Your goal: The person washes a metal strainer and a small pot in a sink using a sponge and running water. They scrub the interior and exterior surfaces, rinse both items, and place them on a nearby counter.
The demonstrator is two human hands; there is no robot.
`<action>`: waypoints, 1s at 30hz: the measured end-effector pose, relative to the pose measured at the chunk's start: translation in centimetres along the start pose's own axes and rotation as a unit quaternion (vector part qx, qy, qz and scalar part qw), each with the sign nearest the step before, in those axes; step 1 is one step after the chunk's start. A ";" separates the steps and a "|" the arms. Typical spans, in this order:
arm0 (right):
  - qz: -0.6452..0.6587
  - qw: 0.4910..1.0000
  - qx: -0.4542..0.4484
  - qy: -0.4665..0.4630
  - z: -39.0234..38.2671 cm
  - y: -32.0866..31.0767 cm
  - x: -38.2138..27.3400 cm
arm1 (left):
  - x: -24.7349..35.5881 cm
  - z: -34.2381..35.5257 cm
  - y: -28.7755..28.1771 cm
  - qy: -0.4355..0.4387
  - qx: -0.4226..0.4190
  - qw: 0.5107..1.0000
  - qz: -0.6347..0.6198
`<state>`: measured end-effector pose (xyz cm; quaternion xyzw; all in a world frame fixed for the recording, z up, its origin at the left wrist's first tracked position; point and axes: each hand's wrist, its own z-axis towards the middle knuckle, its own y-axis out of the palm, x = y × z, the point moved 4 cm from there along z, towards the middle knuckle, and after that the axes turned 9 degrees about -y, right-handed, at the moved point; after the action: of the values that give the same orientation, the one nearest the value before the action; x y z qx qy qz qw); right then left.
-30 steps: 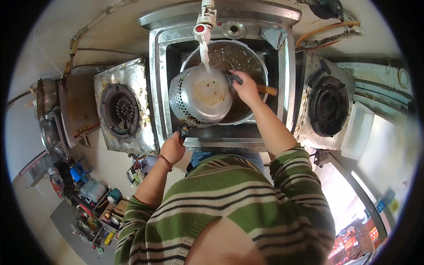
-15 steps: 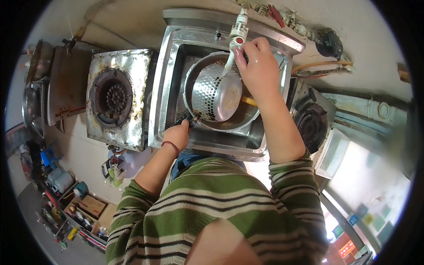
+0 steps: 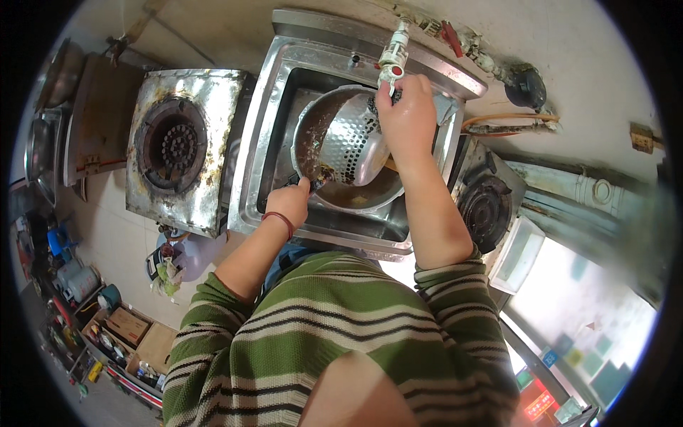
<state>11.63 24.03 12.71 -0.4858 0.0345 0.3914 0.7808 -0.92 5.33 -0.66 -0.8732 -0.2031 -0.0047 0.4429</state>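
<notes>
A dented silver strainer pot [image 3: 350, 146] with rows of holes is tilted over a large metal pot [image 3: 302, 132], its base facing right. My left hand [image 3: 289, 202] is closed round its black handle at the near left. By the far side of the strainer, just below the tap [image 3: 393, 58], my right hand [image 3: 408, 117] is closed on something dark, mostly hidden by the fingers. The large pot stands in the sink [image 3: 281, 107] and holds brownish murky water [image 3: 356, 196]. A yellowish piece shows behind the strainer, partly hidden.
A rusty gas stove [image 3: 220, 142] stands left of the sink, and another burner [image 3: 489, 206] is on the right. Pipes with a red valve lever [image 3: 451, 38] run along the wall. Boxes and tools [image 3: 128, 326] lie on the floor at lower left.
The strainer has turned and shifted a little, showing more of the murky water. My left hand has moved slightly right. My right hand has come down and left, away from the tap.
</notes>
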 end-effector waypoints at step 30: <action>0.221 0.958 -0.104 0.149 -9.8 7.3 8.4 | -3.3 -0.1 -0.1 0.015 0.105 0.994 -0.038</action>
<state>15.87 22.79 -1.44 -0.5971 0.2159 0.4786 0.6065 -4.01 4.15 -1.14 -0.8134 -0.2291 -0.0135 0.5345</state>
